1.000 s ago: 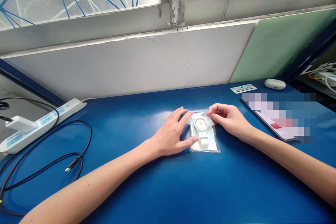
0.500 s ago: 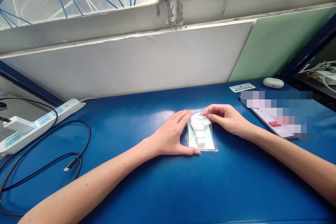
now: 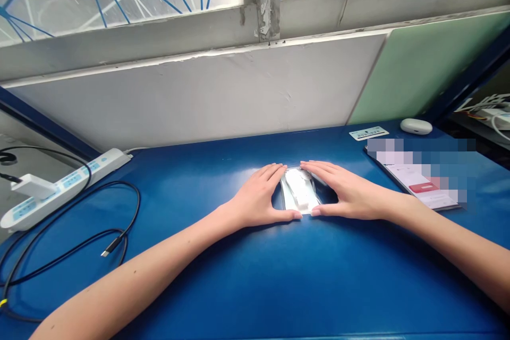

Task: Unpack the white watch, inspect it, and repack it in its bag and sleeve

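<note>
A clear plastic packet [image 3: 290, 203] lies on the blue table between my hands. Inside it is a white item [image 3: 299, 189], shaped like a watch with a strap; glare hides its details. On the packet's left side, my left hand [image 3: 261, 196] has its thumb spread from its fingers, the tips at the near and far edges. Mirroring it on the right, my right hand [image 3: 345, 191] stretches its fingers along the far edge, thumb at the near right corner. Neither hand is closed around the packet.
A white power strip [image 3: 101, 164] with a plugged-in white adapter [image 3: 34, 187] and a looped black cable [image 3: 137, 207] lies left. To the right are a partly blurred tablet-like device [image 3: 402, 175], a card [image 3: 368, 133] and a white earbud case [image 3: 416, 126]. A wall stands behind.
My right hand has let go of the packet's upper right corner and spread along its right side. The packet has shifted slightly away from me; my left hand stays at its left side.
</note>
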